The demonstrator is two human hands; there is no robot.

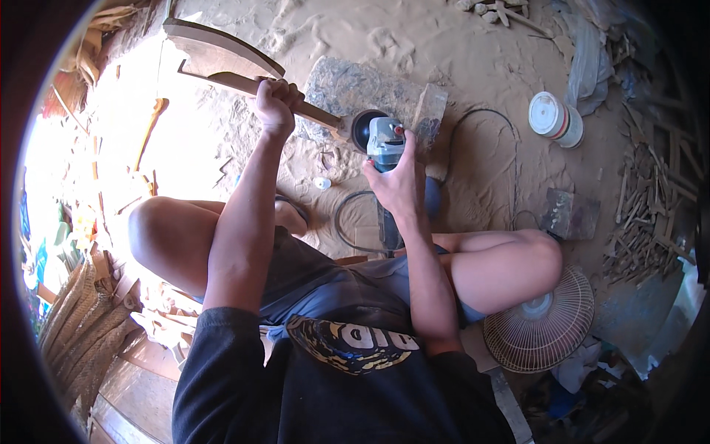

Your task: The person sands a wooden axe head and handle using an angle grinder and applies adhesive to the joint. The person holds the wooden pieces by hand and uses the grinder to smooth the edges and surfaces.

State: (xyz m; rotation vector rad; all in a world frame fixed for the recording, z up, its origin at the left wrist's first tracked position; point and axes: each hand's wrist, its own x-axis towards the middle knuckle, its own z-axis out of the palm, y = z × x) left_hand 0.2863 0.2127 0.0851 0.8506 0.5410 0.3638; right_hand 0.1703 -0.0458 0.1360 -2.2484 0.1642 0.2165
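Head view looks down on a person sitting on a sandy floor, knees apart, forearms reaching forward from the lower edge. The left hand has its grip wrapped tight round a long curved piece of wood, fingers curled over the top so the wood beneath them is hidden. The broad, curved end of the wood runs up and left into a glare of sunlight, where its outline is hard to follow; its narrow end slants down to the right and meets the dark round disc of an angle grinder. Whether wood and disc actually touch cannot be told, as the contact spot is small and shadowed.

The right hand lies over the rear of the blue-grey grinder, fingers spread along the body and thumb to one side, covering most of the housing; the lower part of the tool disappears under the palm and wrist. A black cable loops across the sand behind it, part of it lost behind the right hand and knee.

Just beyond the grinder sits a dark, mottled stone block. To the right stand a white tub and a heap of wood scraps, blurred near the rim. A pale fan grille is partly cut off by the right knee.
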